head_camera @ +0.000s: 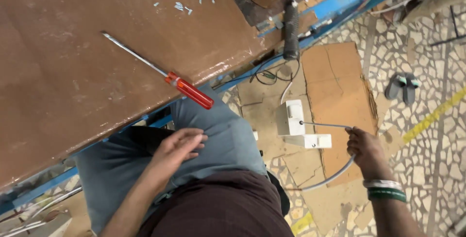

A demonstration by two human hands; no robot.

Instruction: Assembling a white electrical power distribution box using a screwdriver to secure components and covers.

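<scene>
Right hand (365, 145) lowered beside the seat toward the floor (427, 135), fingers closed around a grey cable (335, 176). Cable curving down from the grip and back under the wrist; a thin straight length running from the fingertips leftward to a white plastic box (291, 118). Box standing on the floor just beside a flat sheet of cardboard (340, 86), a second white piece lying at its base; likely gripped close to the box to keep the stiff end steady at its entry point.

Left hand (178, 145) resting flat on the thigh, fingers loosely spread, holding nothing; apparently parked there as support while leaning to the right.

Red-handled screwdriver (167, 76) lying on the brown bench (73, 72), handle overhanging the near edge, blade pointing toward the bench middle; within reach of the left hand. Small white scraps near the far edge. Black-gripped tool (291, 23) hanging off the bench's right edge. Pair of sandals (403, 86) on the floor, well apart.
</scene>
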